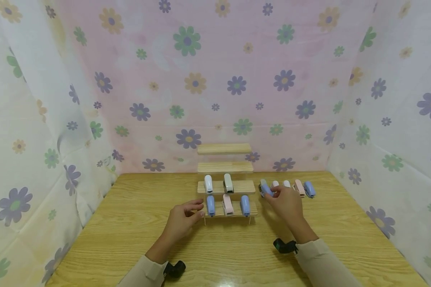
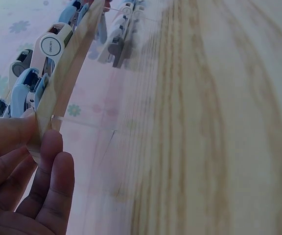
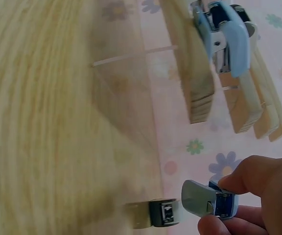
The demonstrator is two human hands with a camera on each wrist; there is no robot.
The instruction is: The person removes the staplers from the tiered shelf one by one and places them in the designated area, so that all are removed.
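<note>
My left hand (image 1: 183, 219) is at the left end of the lowest step of a wooden tiered display rack (image 1: 220, 210), its thumb and fingers (image 2: 52, 147) pinching the step's end. To the right of the rack, my right hand (image 1: 287, 203) pinches a small blue stapler (image 1: 267, 190) between thumb and fingertips. A grey-green stapler (image 1: 261, 182) is close beside the held one. On the lowest step stand a blue stapler (image 1: 210, 205), a pink stapler (image 1: 228, 204) and another blue stapler (image 1: 245, 205). A white stapler (image 1: 208, 183) and a grey-green stapler (image 1: 228, 183) occupy the second step.
Behind my right hand, two whitish staplers (image 1: 286, 183), a pink stapler (image 1: 299, 187) and a blue stapler (image 1: 309, 189) line up on the wooden table (image 1: 147, 199). The rack's upper steps (image 1: 224, 149) rise before a flowered cloth (image 1: 215, 59).
</note>
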